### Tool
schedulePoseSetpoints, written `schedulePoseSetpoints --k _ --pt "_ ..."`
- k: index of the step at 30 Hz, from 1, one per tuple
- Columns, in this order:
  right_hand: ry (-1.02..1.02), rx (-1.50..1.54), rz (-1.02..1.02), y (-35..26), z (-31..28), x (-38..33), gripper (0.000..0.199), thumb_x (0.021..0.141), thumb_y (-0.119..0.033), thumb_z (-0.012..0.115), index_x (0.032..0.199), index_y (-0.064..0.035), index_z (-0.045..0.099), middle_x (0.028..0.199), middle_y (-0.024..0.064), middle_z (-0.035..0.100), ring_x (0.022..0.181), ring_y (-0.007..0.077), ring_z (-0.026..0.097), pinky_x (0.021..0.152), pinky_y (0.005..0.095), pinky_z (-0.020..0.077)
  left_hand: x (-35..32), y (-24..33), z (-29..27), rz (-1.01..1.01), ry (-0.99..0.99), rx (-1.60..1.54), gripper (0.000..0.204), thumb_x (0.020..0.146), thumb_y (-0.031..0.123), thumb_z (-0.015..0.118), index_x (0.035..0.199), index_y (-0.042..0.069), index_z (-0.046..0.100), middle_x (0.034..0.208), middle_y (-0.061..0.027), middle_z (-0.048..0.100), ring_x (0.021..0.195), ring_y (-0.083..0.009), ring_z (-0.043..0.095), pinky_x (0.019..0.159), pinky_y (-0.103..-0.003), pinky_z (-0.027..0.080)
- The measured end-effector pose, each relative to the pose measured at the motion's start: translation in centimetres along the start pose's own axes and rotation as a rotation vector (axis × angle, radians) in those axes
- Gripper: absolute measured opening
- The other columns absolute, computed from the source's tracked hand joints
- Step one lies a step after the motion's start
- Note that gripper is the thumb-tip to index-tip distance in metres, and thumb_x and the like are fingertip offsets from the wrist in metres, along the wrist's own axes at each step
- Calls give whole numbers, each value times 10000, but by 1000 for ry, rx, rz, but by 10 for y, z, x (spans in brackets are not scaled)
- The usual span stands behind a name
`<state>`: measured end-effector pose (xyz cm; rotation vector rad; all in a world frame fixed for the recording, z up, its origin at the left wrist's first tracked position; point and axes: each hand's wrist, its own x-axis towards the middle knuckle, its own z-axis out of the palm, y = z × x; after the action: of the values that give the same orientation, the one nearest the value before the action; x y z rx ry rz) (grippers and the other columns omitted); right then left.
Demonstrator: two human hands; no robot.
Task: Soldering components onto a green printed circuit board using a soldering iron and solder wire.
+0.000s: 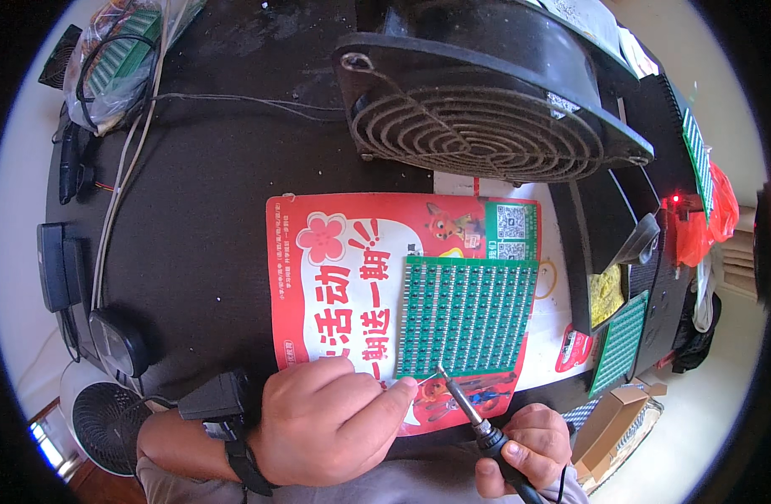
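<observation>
A green panel of small circuit boards (pixel 469 315) lies on a red and white printed sheet (pixel 289 277). My right hand (pixel 537 445) is closed round the handle of a soldering iron (pixel 465 403), whose tip reaches the panel's near edge. At the left of that tip, my left hand (pixel 327 420) pinches a thin solder wire (pixel 427 380) between thumb and forefinger. The wire's end meets the tip at the panel's edge, as far as I can see. A black device (pixel 213 396) is strapped to my left wrist.
A large black fan with a round grille (pixel 478 130) stands beyond the panel. On the right are a yellow cleaning sponge (pixel 606 296) in a dark holder, another green panel (pixel 621 340) and a cardboard box (pixel 608 420). Cables (pixel 121 202) and a bagged bundle (pixel 121 63) lie left.
</observation>
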<state>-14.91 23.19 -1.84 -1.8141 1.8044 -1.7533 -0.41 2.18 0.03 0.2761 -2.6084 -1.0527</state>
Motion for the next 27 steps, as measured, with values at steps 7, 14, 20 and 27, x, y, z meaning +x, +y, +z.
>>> schedulePoseSetpoints --k 7,14,20,27 --pt "31 -23 9 -1 3 -1 288 755 7 769 951 62 565 698 110 544 502 208 474 441 332 389 -1 -1 1 13 -4 -5 205 681 -14 837 858 18 738 607 -20 576 481 -189 531 433 -330 403" --pt "15 20 1 0 0 -2 284 753 9 759 957 67 570 695 115 545 513 215 492 441 333 396 -2 -2 1 19 -11 -6 219 675 -23 833 867 17 737 618 -21 579 487 -189 529 436 -330 402" --pt "16 5 24 -2 0 -3 277 760 3 752 961 70 573 692 115 547 514 220 500 446 339 406 -2 -1 1 17 -17 -3 235 671 -27 828 885 12 739 622 -20 581 491 -187 527 439 -329 401" --pt "20 -17 67 -5 1 -2 288 769 3 751 980 69 567 679 123 546 514 227 499 451 351 418 -1 -1 0 10 -24 -18 231 667 -24 831 874 14 736 621 -24 585 489 -188 529 437 -327 403"
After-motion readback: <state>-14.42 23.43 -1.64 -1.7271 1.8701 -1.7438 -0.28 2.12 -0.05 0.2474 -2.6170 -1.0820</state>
